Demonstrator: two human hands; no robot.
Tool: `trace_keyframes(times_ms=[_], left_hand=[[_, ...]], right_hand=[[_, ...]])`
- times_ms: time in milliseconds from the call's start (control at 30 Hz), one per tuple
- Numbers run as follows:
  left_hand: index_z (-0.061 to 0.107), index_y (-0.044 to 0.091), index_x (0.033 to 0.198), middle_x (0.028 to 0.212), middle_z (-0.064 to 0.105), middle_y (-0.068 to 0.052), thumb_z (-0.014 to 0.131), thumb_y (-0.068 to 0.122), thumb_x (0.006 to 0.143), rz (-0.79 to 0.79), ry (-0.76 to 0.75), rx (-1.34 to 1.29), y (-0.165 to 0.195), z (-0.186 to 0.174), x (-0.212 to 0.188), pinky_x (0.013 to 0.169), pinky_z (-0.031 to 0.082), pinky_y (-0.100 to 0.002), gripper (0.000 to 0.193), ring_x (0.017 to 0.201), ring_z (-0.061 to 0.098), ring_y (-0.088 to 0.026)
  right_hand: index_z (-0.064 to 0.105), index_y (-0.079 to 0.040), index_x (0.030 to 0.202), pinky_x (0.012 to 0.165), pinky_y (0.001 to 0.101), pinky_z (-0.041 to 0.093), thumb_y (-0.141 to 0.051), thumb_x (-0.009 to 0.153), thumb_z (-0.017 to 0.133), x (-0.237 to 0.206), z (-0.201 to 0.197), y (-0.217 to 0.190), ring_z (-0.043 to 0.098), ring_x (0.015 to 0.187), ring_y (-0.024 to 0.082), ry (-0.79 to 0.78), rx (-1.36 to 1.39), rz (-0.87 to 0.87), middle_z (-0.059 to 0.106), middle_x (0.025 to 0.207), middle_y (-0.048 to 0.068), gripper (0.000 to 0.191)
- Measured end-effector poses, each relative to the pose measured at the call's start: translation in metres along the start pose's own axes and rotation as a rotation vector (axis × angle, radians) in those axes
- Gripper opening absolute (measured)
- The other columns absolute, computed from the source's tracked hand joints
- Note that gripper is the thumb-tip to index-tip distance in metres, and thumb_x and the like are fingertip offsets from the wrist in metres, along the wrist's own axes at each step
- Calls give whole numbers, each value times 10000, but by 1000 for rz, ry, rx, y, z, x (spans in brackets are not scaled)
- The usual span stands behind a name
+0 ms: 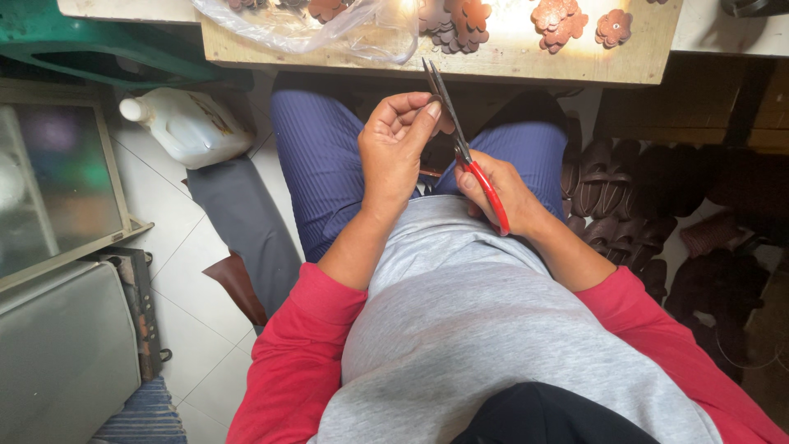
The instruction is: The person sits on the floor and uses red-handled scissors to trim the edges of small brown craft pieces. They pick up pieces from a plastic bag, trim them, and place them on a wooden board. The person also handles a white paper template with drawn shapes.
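My right hand [503, 191] grips red-handled scissors [460, 144] over my lap, the dark blades pointing up toward the table edge. My left hand [399, 148] is curled beside the blades, its fingers closed around a small dark piece that is mostly hidden by the fingers. Both hands hover above my blue ribbed trousers [316, 156]. On the wooden table [509, 62] ahead lie several brown flower-shaped leather pieces [559, 20].
A clear plastic bag [329, 25] droops over the table's left edge. A white plastic jug [187, 125] lies on the tiled floor to the left, near a brown leather scrap [237, 284]. Stacked dark brown leather straps [625, 205] sit at the right.
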State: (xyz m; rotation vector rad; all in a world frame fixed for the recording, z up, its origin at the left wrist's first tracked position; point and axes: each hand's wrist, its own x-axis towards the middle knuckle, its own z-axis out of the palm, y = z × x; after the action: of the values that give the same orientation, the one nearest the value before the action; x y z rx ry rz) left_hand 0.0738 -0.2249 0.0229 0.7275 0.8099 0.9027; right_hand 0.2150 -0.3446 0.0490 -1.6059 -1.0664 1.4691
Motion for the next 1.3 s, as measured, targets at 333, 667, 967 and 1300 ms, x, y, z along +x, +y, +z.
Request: trace_keyframes(times_ms=[333,667,967,1300], left_hand=[[655,-21,1123,992,752,-111,716,16,976,-1,-6,0,2,0,1,818,596,-255,163,885,732,-127],[656,-27,1136,979,749,-105,708,23,984,-9,-38,32,-1,-8,4,814,590,-260,168,876,728,-132],[664,-18,1164,1002,744,-90,717,36,979,-33,-24,109,2,-14,8,758,567,-234,200,890,714,-112],[657,-19,1163,1043,749,-111,717,32,977,-20,-30,121,-2,-8,5,794,592,-237,202,926,726,-119]], right_hand=[[554,-84,948,521,252,507,-538,1016,526,0,-3,3,541,593,63,25,-45,15,508,722,-34,461],[579,-73,929,504,248,501,-489,1017,559,1,-5,3,551,563,56,37,-80,51,532,689,-38,426],[558,-54,871,459,248,475,-442,1041,551,5,-10,14,534,501,71,84,24,149,521,677,-14,424],[560,-51,1164,637,245,503,-460,1109,463,10,-13,21,552,692,93,88,274,-69,543,854,32,424]])
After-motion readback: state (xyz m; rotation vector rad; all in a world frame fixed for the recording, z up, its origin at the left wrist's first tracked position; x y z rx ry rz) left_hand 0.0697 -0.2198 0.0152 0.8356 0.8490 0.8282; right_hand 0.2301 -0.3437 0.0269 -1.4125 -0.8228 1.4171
